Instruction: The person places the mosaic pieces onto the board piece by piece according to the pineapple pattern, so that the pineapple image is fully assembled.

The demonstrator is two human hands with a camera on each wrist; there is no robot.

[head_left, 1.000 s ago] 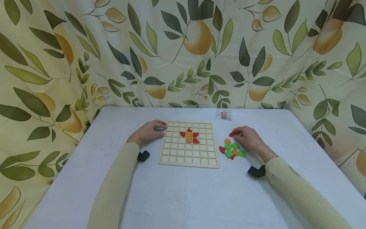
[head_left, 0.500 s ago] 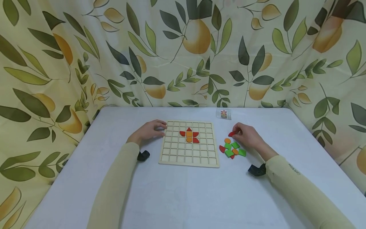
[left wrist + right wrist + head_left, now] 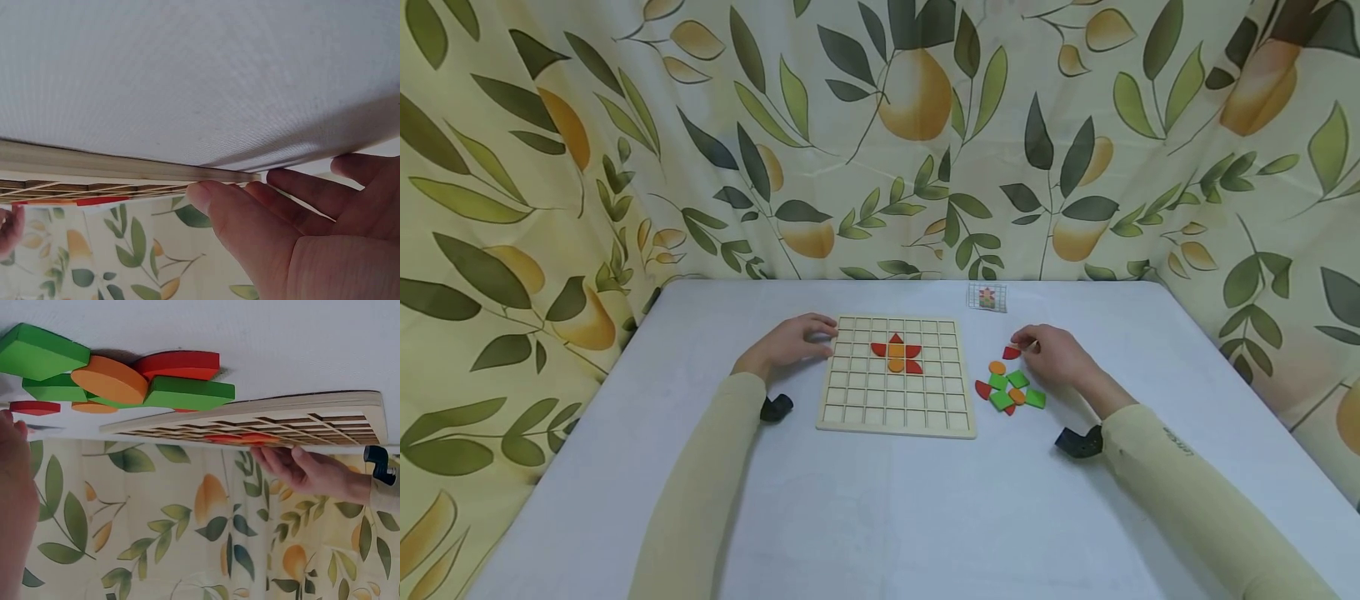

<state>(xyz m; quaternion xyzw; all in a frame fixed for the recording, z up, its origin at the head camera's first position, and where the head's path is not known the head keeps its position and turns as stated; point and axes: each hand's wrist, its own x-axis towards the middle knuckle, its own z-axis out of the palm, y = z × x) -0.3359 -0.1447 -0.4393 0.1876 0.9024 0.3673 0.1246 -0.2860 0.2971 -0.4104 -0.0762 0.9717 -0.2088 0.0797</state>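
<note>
Near the table's (image 3: 880, 500) far right edge, a red piece (image 3: 1011, 352) is pinched by the right hand (image 3: 1052, 354); loosely gripped, it could be dropped among loose pieces (image 3: 1009, 392). The grid board's (image 3: 895, 400) left edge is steadied by the left hand's (image 3: 790, 343) relaxed fingers.

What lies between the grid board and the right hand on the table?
In the head view, a cluster of loose pieces, green, orange and red, lies on the table between the grid board and the right hand, whose fingertips touch a separate red piece.
</note>
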